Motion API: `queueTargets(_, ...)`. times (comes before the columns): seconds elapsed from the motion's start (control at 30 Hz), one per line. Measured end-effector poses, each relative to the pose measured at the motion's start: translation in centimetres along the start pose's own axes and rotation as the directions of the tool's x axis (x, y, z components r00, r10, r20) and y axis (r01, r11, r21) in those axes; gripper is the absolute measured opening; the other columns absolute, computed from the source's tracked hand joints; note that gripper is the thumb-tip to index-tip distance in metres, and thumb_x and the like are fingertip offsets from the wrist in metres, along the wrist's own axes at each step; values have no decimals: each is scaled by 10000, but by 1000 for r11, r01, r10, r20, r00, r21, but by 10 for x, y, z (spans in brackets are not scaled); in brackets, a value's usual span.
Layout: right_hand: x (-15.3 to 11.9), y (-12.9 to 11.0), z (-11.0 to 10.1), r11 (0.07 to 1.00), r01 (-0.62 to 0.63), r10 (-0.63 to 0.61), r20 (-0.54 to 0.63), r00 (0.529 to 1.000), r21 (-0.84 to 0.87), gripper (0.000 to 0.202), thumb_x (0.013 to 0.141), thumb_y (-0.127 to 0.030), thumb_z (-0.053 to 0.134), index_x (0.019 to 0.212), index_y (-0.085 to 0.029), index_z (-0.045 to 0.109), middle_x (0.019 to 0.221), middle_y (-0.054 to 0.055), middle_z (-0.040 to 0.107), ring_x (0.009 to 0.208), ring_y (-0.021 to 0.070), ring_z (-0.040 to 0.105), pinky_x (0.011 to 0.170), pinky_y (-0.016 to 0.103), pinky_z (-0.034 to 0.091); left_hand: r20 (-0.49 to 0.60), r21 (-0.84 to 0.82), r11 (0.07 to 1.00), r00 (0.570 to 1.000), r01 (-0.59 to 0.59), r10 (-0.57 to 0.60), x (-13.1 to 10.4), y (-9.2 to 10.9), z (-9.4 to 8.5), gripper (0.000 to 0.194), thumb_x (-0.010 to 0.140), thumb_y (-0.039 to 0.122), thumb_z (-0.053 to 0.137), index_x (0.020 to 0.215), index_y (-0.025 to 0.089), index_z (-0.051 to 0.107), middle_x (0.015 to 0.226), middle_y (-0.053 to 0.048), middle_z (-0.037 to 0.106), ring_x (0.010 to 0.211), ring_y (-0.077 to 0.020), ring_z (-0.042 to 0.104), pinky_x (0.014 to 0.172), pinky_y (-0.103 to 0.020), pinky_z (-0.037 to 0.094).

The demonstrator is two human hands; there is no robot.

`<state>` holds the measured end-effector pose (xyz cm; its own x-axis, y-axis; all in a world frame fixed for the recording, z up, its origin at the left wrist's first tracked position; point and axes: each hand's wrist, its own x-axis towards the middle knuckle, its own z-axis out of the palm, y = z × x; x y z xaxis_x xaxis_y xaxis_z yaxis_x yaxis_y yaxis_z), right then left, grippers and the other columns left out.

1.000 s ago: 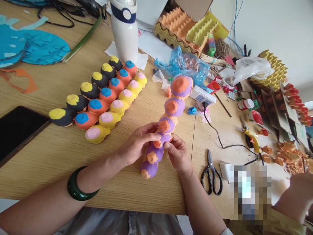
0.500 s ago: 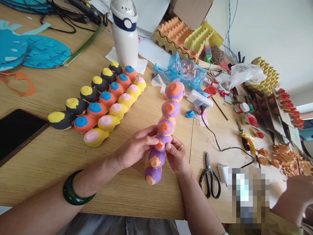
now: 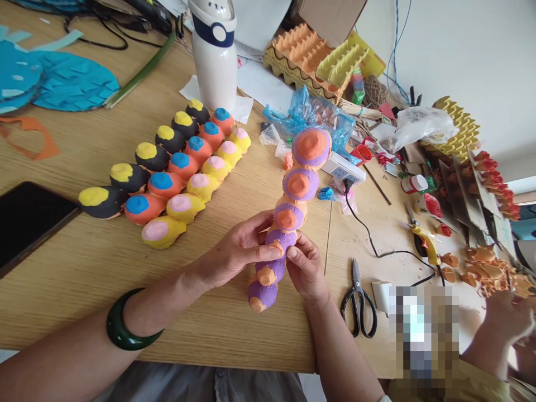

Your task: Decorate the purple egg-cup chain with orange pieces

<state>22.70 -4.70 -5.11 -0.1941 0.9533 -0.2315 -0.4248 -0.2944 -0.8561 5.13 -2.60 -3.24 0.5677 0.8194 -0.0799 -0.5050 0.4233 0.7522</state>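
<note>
A strip of egg-carton cups (image 3: pixel 300 185), covered in purple clay with orange patches, is held above the table between my two hands. My left hand (image 3: pixel 238 245) grips its left side, the thumb lying on the orange patch of a middle cup. On the opposite side my right hand (image 3: pixel 307 263) pinches the same part of the strip. The upper end tilts up, away from the table. To the left lie three similar strips: a black one with yellow tops (image 3: pixel 129 177), an orange one with blue tops (image 3: pixel 162 182) and a yellow one with pink tops (image 3: pixel 181 205).
Black-handled scissors (image 3: pixel 358 304) and a power strip (image 3: pixel 343 167) with a cord lie to the right. A white bottle (image 3: pixel 215 61) stands behind the strips. A phone (image 3: pixel 33 226) lies at the left. A co-worker's hand (image 3: pixel 508 318) is at the lower right.
The purple strip's upper end has risen and swung slightly right, toward the camera. My left thumb has slid further across the orange patch. The co-worker's hand has shifted.
</note>
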Motion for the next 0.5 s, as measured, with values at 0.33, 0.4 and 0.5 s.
queueTargets(0.33, -1, 1, 0, 1000, -21, 21, 16, 1000, -4, 240, 746, -421, 901, 860, -256, 768, 764, -20, 675, 656, 132, 558, 655, 267, 464, -80, -49, 997, 995, 55, -59, 1, 2, 1, 300, 803, 269, 770, 1082, 193, 693, 933, -23, 620, 807, -149, 553, 704, -259, 466)
queueTargets(0.4, -1, 2, 0, 999, -28, 29, 14, 999, -14, 247, 738, -422, 904, 843, -252, 760, 761, -19, 670, 652, 134, 550, 646, 267, 457, -89, -70, 994, 992, 78, -84, 1, 2, 2, 287, 780, 246, 758, 1053, 190, 689, 905, -16, 612, 779, -140, 539, 685, -252, 458)
queueTargets(0.5, -2, 2, 0, 999, -36, 36, 8, 999, -34, 278, 722, -445, 909, 837, -247, 749, 759, -15, 669, 658, 142, 550, 651, 274, 461, -97, -86, 993, 991, 85, -93, 1, 3, 3, 280, 772, 234, 742, 1043, 192, 687, 891, -13, 612, 758, -134, 528, 670, -247, 456)
